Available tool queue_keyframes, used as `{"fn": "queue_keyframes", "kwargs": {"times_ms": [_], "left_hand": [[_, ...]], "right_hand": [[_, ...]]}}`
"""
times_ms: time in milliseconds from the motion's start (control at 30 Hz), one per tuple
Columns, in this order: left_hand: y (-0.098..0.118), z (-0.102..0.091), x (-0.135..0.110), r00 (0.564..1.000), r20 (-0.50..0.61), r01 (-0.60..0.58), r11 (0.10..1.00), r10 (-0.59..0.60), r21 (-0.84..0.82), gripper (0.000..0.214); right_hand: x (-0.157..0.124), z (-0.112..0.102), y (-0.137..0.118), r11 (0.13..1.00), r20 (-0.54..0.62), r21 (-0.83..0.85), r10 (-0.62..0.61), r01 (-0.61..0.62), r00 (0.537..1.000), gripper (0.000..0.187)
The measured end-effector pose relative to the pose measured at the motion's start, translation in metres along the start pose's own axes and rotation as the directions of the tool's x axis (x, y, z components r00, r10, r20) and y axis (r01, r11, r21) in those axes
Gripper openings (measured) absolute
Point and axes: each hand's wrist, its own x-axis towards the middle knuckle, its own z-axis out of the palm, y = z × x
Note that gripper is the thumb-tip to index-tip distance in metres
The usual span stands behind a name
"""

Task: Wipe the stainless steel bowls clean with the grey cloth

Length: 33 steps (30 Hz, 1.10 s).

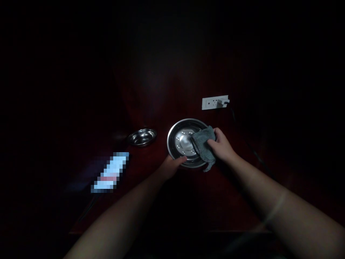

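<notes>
A shiny metal bowl point(181, 141) is held up in front of me, its inside tilted toward the camera. My left hand point(172, 166) grips its lower left rim, thumb over the edge and the other fingers hidden beneath. At the bowl's right side, my right hand point(221, 144) pinches a grey-green cloth point(204, 142). The cloth lies over the right rim and partly inside the bowl, with one corner hanging below. Some of the right hand's fingers are hidden behind the cloth and rim.
A second, shallower metal bowl point(142, 137) rests on the dark red table point(229, 212), left of the held one. Nearer on the left lies a bright, pixelated phone-like screen point(110, 174). A white wall socket point(214, 103) with a plugged-in adapter is at the back; a dark cable runs down from it.
</notes>
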Motion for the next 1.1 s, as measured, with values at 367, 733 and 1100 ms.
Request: {"fn": "queue_keyframes", "kwargs": {"times_ms": [367, 733, 1100], "left_hand": [[0.000, 0.001, 0.004, 0.999, -0.016, 0.052, 0.999, -0.051, 0.013, 0.045], [0.002, -0.005, 0.006, 0.983, 0.090, 0.155, 0.984, -0.163, 0.084, 0.024], [0.007, -0.008, 0.004, 0.971, 0.107, 0.199, 0.973, -0.212, 0.119, 0.023]], "right_hand": [[0.005, 0.001, 0.013, 0.983, -0.039, -0.178, 0.048, -0.054, 0.998, 0.025], [-0.001, 0.002, -0.003, 0.924, -0.205, -0.383, -0.088, 0.003, 0.975, 0.026], [-0.004, -0.004, -0.010, 0.889, -0.157, -0.456, -0.141, 0.055, 0.978, 0.024]]}}
